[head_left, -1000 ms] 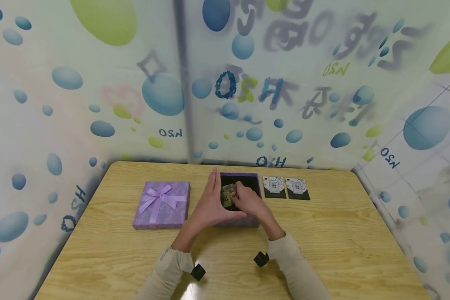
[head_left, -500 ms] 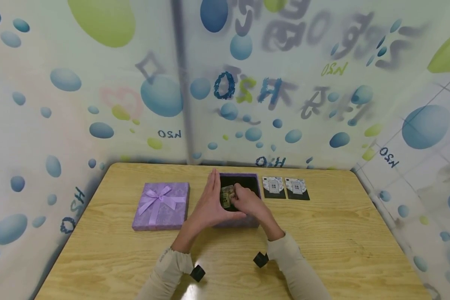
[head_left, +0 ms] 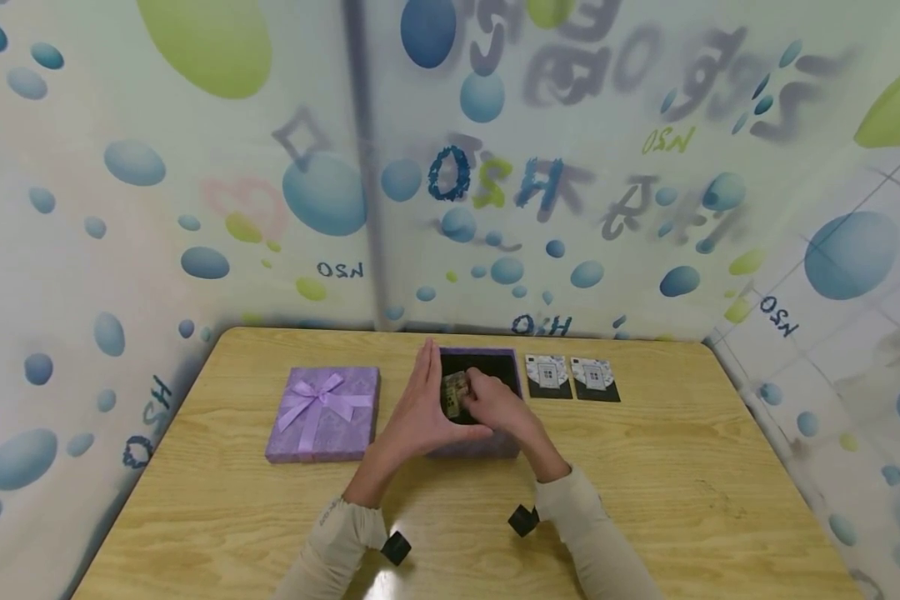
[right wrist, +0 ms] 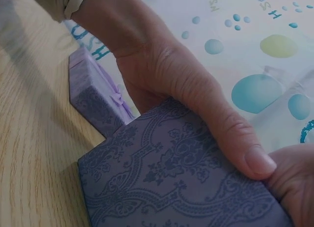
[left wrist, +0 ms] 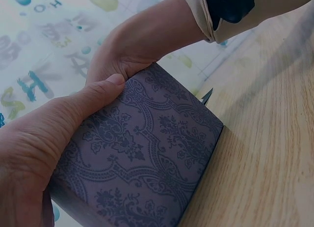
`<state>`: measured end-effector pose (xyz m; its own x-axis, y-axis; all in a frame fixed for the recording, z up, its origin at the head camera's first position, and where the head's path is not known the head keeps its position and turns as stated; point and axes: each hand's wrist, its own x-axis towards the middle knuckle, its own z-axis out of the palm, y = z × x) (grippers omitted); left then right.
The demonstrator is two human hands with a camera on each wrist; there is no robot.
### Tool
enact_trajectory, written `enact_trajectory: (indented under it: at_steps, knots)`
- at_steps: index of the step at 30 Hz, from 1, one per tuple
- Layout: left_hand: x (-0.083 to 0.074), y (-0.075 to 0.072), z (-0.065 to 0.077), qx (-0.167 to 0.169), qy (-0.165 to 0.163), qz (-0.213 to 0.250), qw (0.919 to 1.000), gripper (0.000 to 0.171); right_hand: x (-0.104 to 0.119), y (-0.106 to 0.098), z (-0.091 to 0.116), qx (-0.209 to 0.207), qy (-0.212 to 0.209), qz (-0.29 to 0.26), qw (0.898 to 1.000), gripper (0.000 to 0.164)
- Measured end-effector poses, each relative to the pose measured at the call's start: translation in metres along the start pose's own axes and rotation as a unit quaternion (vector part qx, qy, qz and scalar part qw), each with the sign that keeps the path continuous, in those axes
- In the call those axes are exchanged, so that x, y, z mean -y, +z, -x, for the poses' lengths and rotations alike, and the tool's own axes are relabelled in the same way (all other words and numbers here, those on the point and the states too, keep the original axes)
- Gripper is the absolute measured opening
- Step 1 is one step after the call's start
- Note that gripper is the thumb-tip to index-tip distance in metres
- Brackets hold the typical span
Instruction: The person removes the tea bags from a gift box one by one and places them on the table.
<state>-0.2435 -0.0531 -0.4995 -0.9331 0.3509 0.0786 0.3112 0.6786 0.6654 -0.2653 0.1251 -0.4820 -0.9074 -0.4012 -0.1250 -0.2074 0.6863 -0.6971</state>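
Note:
A purple patterned gift box [head_left: 474, 445] stands without its lid, its inside black. My left hand [head_left: 418, 414] holds it at the near left corner, fingers straight along the left side and thumb across the front rim. In the left wrist view that thumb [left wrist: 93, 98] lies on the box's floral front wall [left wrist: 142, 148]. My right hand [head_left: 499, 406] reaches in over the box with curled fingers. It pinches the right edge of a small flat gold-and-dark printed packet [head_left: 452, 395] inside; its fingertips are mostly hidden. The right wrist view shows the same front wall [right wrist: 171, 173].
Left of the box lies its purple lid [head_left: 300, 425] with a ribbon bow. Two white-and-black printed square packets, one [head_left: 548, 377] nearer the box and another [head_left: 596, 379] beyond it, lie to the right. A printed curtain [head_left: 615, 167] hangs behind the wooden table [head_left: 690, 483].
The gold-and-dark packet has shifted and turned slightly inside the box under my right fingers. My left hand keeps its place on the box.

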Motion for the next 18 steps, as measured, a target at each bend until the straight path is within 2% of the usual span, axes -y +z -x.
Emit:
enact_trajectory:
  at_steps: [7, 11, 18]
  knots:
    - [0.0000, -0.0003, -0.0031, 0.000, -0.001, -0.002, 1.0000, 0.153, 0.0001, -0.0040, -0.0027, 0.008, -0.001, -0.034, 0.999, 0.013]
    - [-0.0001, -0.0011, -0.0036, -0.015, 0.013, -0.004, 0.9998, 0.153, 0.0020, -0.0062, -0.0042, 0.000, 0.003, -0.060, 0.998, 0.024]
    - [-0.0001, -0.0002, -0.0020, -0.006, 0.008, -0.010, 0.9999, 0.153, 0.0015, -0.0060, -0.0006, -0.014, 0.004, -0.075, 0.997, 0.036]
